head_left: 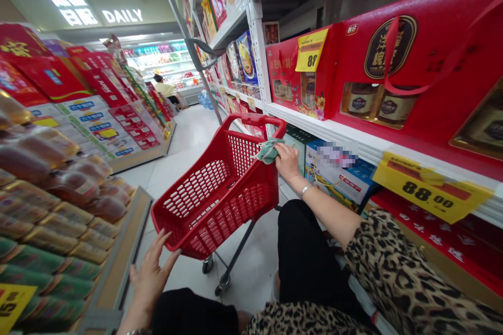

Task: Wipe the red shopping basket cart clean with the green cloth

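Supermarket aisle [184, 141]: right hand [286, 161] clenches green cloth [269, 151] on a red shopping cart [231, 204], left hand [149, 277] open.

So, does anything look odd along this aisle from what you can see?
A crumpled green cloth is pinched in the right hand against the rim of the red shopping basket, unusual for a store aisle. Also, a yellow price tag sits slanted across the corner of a red gift box.
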`<state>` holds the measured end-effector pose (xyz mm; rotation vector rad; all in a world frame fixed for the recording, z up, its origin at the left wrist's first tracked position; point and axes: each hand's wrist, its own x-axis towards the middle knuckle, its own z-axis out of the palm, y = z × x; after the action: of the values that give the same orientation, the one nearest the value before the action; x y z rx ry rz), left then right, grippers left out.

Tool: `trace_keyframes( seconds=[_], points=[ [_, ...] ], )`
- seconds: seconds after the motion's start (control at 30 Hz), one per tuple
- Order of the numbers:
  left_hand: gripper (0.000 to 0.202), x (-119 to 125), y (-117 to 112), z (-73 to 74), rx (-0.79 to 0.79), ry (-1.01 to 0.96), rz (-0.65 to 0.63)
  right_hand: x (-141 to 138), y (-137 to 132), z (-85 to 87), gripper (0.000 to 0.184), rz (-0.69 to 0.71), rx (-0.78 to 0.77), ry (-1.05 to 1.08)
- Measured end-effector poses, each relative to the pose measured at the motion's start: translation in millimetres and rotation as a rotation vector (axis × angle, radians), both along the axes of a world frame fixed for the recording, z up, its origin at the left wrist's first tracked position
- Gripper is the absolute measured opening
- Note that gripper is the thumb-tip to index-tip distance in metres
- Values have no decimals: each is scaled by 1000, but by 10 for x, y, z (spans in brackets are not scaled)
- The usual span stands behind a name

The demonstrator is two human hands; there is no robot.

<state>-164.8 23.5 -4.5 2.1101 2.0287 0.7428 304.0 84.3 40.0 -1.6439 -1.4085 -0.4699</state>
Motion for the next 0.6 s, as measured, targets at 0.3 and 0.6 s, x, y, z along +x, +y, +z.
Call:
trace_keyframes(
  seconds=[0.3, 0.6],
  points=[
    [48, 5, -28, -36, 26, -32, -9, -200, -114, -715, 40, 68, -168, 55],
    [49, -2, -69, -41, 24, -42, -2, -212, -307, -931, 29, 42, -233, 116]
  ],
)
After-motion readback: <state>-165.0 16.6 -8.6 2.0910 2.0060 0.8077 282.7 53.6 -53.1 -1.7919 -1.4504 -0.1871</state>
